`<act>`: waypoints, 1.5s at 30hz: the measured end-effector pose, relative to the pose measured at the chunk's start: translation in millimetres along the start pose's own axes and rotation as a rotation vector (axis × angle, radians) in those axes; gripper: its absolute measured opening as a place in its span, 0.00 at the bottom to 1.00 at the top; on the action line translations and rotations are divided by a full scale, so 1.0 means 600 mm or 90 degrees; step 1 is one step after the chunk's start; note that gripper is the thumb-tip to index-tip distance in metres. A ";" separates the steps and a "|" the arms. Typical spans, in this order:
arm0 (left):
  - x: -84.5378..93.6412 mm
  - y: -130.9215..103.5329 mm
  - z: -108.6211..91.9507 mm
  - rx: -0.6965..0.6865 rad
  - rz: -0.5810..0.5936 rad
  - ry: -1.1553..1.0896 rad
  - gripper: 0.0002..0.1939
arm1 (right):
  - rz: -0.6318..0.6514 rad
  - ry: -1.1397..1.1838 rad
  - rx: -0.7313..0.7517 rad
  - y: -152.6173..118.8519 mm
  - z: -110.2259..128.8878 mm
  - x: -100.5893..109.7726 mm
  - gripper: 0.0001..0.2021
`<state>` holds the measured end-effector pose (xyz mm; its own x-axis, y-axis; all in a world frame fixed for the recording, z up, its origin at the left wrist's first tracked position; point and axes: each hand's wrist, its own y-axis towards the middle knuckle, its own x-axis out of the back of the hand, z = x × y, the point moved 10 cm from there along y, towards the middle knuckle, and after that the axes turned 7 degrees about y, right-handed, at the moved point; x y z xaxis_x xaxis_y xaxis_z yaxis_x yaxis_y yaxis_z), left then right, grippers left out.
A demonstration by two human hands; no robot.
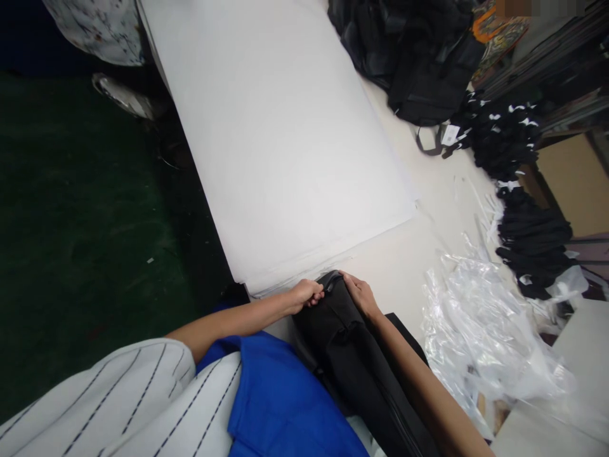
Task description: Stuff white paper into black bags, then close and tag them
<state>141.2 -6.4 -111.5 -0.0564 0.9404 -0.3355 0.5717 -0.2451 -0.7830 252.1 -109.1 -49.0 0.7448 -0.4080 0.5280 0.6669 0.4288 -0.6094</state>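
Observation:
A long black bag (354, 346) lies at the bottom centre, against the blue apron (280, 393) on my body. My left hand (308, 294) is closed in a pinch on the far end of the bag, at its left corner. On the other side of that end, my right hand (359, 293) grips the bag's edge, its fingers along the top corner. The bag's near part runs out of view at the bottom, beside my right forearm.
A stack of large white sheets (285, 139) covers much of the table (399, 254). Black bags (423, 70) are piled at the far right. Clear plastic bags (490, 324) and bundled black straps (533, 235) lie at right. A cardboard box (575, 184) stands beyond.

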 end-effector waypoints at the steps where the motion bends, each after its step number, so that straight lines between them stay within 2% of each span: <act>1: 0.002 -0.004 0.004 -0.010 -0.002 -0.021 0.09 | -0.007 0.011 0.005 -0.001 -0.001 0.001 0.26; 6: -0.002 0.005 0.007 0.014 -0.047 -0.039 0.08 | -0.029 0.035 0.006 0.000 -0.007 0.004 0.25; 10: -0.012 0.026 -0.016 0.049 -0.073 0.014 0.11 | -0.045 0.041 -0.011 0.010 -0.021 0.020 0.24; 13: -0.015 0.024 -0.034 0.045 -0.024 0.069 0.10 | -0.072 0.092 -0.011 0.008 -0.029 0.039 0.27; 15: -0.011 0.015 -0.037 0.041 0.024 0.105 0.09 | -0.094 0.139 0.007 -0.003 -0.020 0.051 0.28; 17: -0.004 0.005 -0.032 0.042 0.060 0.130 0.09 | -0.077 0.170 0.074 -0.021 0.020 0.057 0.25; 18: -0.001 0.003 -0.028 0.046 0.075 0.134 0.10 | -0.037 0.175 0.127 -0.034 0.052 0.054 0.22; 20: -0.001 0.001 -0.018 0.061 0.111 0.125 0.11 | 0.113 0.149 0.241 -0.069 0.129 0.032 0.18; 22: -0.006 0.003 -0.009 0.080 0.155 0.102 0.13 | 0.276 0.069 0.331 -0.115 0.195 0.003 0.19; 24: -0.012 0.006 -0.004 0.094 0.193 0.078 0.15 | 0.348 -0.027 0.375 -0.145 0.234 -0.012 0.21; 26: -0.017 0.009 -0.003 0.097 0.217 0.063 0.14 | 0.331 -0.078 0.393 -0.154 0.253 -0.016 0.18; 30: -0.028 0.013 -0.009 0.083 0.218 0.054 0.13 | 0.279 -0.029 0.424 -0.163 0.260 -0.034 0.08; 35: -0.044 0.022 -0.062 -0.003 0.117 0.007 0.15 | 0.168 0.061 0.466 -0.189 0.254 -0.048 0.07; 38: -0.047 0.022 -0.090 -0.034 0.095 0.034 0.15 | 0.120 0.093 0.468 -0.201 0.250 -0.042 0.07; 42: -0.036 0.032 -0.120 -0.062 0.098 0.172 0.13 | 0.142 0.121 0.477 -0.207 0.256 -0.045 0.11; 45: -0.024 0.056 -0.153 -0.100 0.062 0.297 0.12 | 0.200 0.134 0.487 -0.210 0.266 -0.066 0.15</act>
<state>236.4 -6.6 -85.1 0.3554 0.9288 -0.1046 0.6742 -0.3323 -0.6595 142.2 -18.0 101.2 0.9286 -0.2882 0.2339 0.3182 0.9425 -0.1018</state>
